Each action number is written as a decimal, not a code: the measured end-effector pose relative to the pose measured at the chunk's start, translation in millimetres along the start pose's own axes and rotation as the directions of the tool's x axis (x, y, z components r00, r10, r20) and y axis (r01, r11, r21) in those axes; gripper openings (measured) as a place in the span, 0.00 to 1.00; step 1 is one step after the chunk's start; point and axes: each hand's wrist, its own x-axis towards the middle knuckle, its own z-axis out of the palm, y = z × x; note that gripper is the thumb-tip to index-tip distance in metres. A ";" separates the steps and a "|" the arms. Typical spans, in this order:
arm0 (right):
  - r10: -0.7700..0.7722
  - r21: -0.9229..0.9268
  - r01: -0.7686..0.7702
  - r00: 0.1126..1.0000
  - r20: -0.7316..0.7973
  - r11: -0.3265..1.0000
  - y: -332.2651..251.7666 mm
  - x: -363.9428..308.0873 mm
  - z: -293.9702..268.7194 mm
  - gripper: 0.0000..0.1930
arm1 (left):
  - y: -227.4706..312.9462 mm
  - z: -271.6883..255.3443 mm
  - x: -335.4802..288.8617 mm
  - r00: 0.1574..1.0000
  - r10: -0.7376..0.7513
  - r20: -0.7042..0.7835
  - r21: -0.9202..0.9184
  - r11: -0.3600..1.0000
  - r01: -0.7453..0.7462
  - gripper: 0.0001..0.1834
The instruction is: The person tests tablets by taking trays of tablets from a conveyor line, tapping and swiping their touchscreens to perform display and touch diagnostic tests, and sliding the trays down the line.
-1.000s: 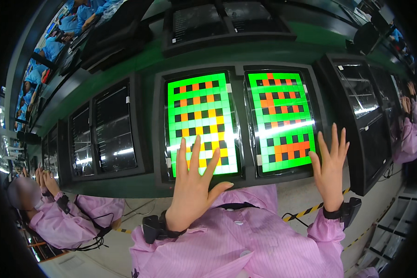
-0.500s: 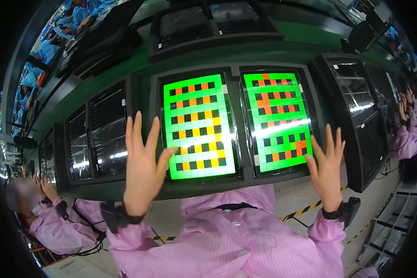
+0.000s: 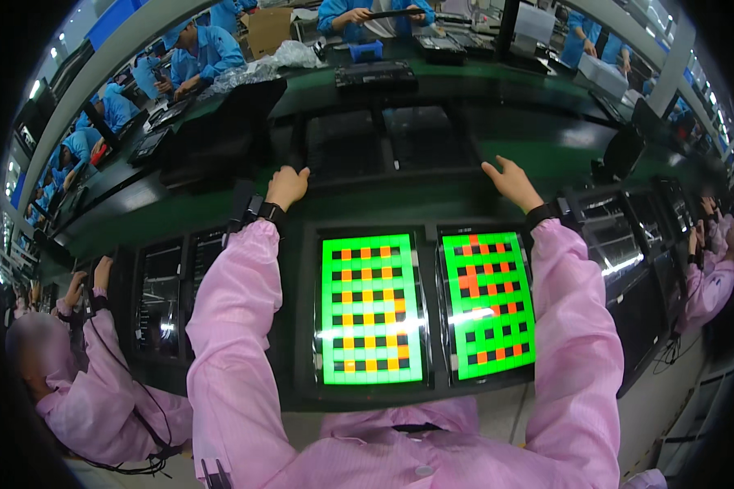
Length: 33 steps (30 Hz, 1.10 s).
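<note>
At the far side of the bench lies a black tray (image 3: 347, 178) with two dark flat panels, one of them a dark panel (image 3: 420, 138). My left hand (image 3: 287, 187) is closed at the tray's left end, thumb pointing inward, other fingers mostly hidden. At the right end my right hand (image 3: 515, 182) is closed on the edge, its thumb toward the tray. Between my forearms, nearer to me, sits another black frame (image 3: 432, 383) with two lit panels: a left panel (image 3: 373, 310) with green, yellow and black squares, and a right panel (image 3: 493, 306) with green, red and black squares.
More trays of dark panels stand to the left (image 3: 159, 297) and right (image 3: 620, 244). A dark stand (image 3: 620, 155) is at the back right. Workers in blue (image 3: 204, 53) are across the bench; a person in pink (image 3: 98, 399) is at the left.
Both my hands have moved from beside the lit panels forward to the ends of the far tray. Their spread fingers have closed. The view has tilted up, showing more of the far bench.
</note>
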 end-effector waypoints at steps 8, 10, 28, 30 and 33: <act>0.021 -0.075 -0.022 1.000 -0.017 0.997 9.6 61.7 62.3 0.37 | -27.1 11.2 41.5 0.978 -0.182 -0.105 -0.001 0.983 0.183 0.24; -0.060 -0.168 0.056 0.998 -0.018 0.984 0.5 63.1 59.6 0.39 | -29.9 8.4 36.3 0.959 -0.014 -0.284 0.057 0.998 0.032 0.22; 0.130 -0.282 -0.249 0.915 -0.381 0.927 -9.1 -261.5 -230.9 0.42 | 197.9 21.2 -84.8 0.742 0.622 -0.250 -0.305 0.676 -0.670 0.22; 0.255 -0.251 -0.419 0.829 -0.497 0.873 4.0 -306.7 -237.4 0.42 | 247.6 39.3 -103.1 0.677 0.700 -0.227 -0.338 0.596 -0.729 0.21; 0.344 -0.248 -0.609 0.686 -0.641 0.753 29.1 -355.1 -239.7 0.42 | 316.5 71.9 -129.0 0.620 0.743 -0.251 -0.433 0.487 -0.759 0.22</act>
